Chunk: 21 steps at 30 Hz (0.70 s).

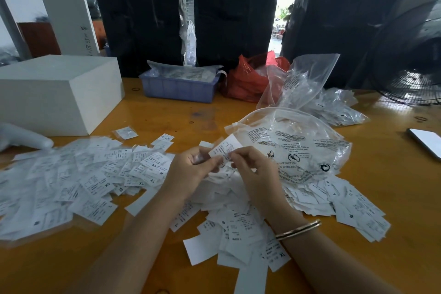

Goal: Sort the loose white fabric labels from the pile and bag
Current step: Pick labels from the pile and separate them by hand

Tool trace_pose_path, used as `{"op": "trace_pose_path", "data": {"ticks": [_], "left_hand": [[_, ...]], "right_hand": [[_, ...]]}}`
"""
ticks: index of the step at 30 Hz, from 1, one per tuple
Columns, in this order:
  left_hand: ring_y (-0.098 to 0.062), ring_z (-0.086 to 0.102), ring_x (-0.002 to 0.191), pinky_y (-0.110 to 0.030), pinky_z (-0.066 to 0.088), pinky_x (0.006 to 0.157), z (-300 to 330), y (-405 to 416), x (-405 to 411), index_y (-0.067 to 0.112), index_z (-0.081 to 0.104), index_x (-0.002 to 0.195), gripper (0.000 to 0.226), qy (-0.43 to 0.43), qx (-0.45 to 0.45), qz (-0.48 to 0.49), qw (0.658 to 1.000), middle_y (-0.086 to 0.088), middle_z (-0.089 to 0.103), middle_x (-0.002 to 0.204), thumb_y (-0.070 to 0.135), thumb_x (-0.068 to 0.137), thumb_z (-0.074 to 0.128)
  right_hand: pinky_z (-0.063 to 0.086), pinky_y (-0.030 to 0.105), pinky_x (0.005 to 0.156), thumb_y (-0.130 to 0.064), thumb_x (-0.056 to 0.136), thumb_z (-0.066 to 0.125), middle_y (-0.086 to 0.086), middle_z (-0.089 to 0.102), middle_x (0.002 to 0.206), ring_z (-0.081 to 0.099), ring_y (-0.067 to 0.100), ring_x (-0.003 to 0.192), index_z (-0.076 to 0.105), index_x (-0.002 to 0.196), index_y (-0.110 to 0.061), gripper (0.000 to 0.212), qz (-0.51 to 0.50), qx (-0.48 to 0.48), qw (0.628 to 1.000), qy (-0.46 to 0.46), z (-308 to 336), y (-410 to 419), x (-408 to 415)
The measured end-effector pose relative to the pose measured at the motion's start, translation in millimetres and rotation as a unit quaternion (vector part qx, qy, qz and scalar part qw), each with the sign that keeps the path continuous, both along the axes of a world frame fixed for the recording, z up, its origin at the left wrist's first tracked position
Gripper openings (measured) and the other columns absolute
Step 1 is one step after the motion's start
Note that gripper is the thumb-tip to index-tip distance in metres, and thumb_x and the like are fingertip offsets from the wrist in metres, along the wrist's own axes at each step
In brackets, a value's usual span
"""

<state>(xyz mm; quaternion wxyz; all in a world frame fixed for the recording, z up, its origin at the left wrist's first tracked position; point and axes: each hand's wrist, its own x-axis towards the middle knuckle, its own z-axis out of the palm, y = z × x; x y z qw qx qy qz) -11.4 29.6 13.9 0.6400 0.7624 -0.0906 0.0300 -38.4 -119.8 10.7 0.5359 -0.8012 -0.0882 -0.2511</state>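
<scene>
White fabric, a single label (225, 147), sits pinched between both hands above the middle of the counter (167, 114); the left hand (191, 169) has its fingers curled, thumb clamped on the label's lower left edge, and the right hand (250, 167) pinches the lower right corner between thumb and forefinger, the other fingers bent loosely; a thin bangle (298, 229) rings the right wrist; under and around the hands lies the pile of loose labels (233, 222), with size letters such as XS, M and XL legible on some; a wider spread of labels (78, 179) covers the counter to the left; just right of the hands lies a clear zip bag (298, 145) with black print, resting partly on the pile; behind it stand more clear bags (307, 81) and a red plastic bag (245, 79); a blue tray (179, 89) and a white box (57, 93) sit farther back; a phone (427, 142) lies at the right edge.
</scene>
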Motion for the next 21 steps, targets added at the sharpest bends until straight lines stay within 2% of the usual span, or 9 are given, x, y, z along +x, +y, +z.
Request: {"op": "trace_pose_path", "data": {"ticks": [2, 4, 8, 13, 17, 21], "left_hand": [[-0.002, 0.069, 0.074, -0.020, 0.045, 0.066, 1.1, -0.3, -0.7, 0.029, 0.068, 0.088, 0.014, 0.002, 0.001, -0.003, 1.000, 0.012, 0.074, 0.079, 0.037, 0.078, 0.072], [-0.002, 0.069, 0.074, -0.019, 0.044, 0.065, 1.7, 0.3, -0.6, 0.029, 0.068, 0.089, 0.013, 0.002, -0.001, 0.000, 1.000, 0.013, 0.074, 0.079, 0.035, 0.078, 0.072], [-0.002, 0.069, 0.075, -0.022, 0.044, 0.066, 1.8, 0.5, -2.0, 0.029, 0.067, 0.088, 0.012, -0.001, 0.003, -0.003, 1.000, 0.012, 0.074, 0.079, 0.036, 0.079, 0.071], [0.000, 0.069, 0.074, -0.019, 0.044, 0.064, 1.4, 1.2, -2.2, 0.028, 0.068, 0.090, 0.014, 0.005, 0.004, -0.009, 1.000, 0.013, 0.074, 0.080, 0.035, 0.079, 0.072], [0.003, 0.066, 0.068, -0.008, 0.045, 0.055, 1.1, 0.8, -3.0, 0.027, 0.070, 0.086, 0.009, -0.002, -0.007, -0.005, 1.000, 0.015, 0.073, 0.079, 0.032, 0.078, 0.073], [0.000, 0.068, 0.072, -0.008, 0.046, 0.056, 1.4, 1.1, -3.2, 0.025, 0.071, 0.084, 0.004, -0.005, -0.007, -0.019, 1.000, 0.014, 0.073, 0.078, 0.027, 0.081, 0.071]], "right_hand": [[0.052, 0.022, 0.070, -0.018, 0.090, 0.060, -0.006, 0.068, 0.076, 0.065, 0.007, 0.076, 0.053, 0.101, -0.042, 0.027, 0.002, -0.004, 1.000, -0.012, -1.0, 1.6, -0.8], [0.052, 0.021, 0.071, -0.017, 0.091, 0.059, -0.004, 0.069, 0.076, 0.067, 0.009, 0.077, 0.049, 0.105, -0.044, 0.033, 0.010, 0.024, 1.000, -0.004, 0.1, 1.3, -0.8], [0.056, 0.032, 0.073, -0.015, 0.089, 0.063, -0.013, 0.069, 0.079, 0.067, 0.007, 0.079, 0.061, 0.091, -0.038, 0.023, 0.011, -0.020, 1.000, -0.012, 0.7, 1.2, -1.0], [0.052, 0.020, 0.073, -0.016, 0.089, 0.062, -0.006, 0.070, 0.078, 0.068, 0.010, 0.078, 0.048, 0.108, -0.044, 0.036, 0.041, 0.034, 0.999, 0.003, -1.4, 3.8, -0.3], [0.051, 0.016, 0.068, -0.013, 0.088, 0.064, -0.014, 0.069, 0.078, 0.066, 0.002, 0.075, 0.059, 0.093, -0.041, 0.028, 0.038, 0.013, 0.999, 0.002, -2.4, 2.6, 0.2], [0.051, 0.015, 0.069, -0.015, 0.087, 0.065, -0.018, 0.067, 0.080, 0.064, 0.000, 0.075, 0.061, 0.084, -0.038, 0.024, 0.059, -0.021, 0.998, 0.004, -3.0, 4.0, 0.1]]}}
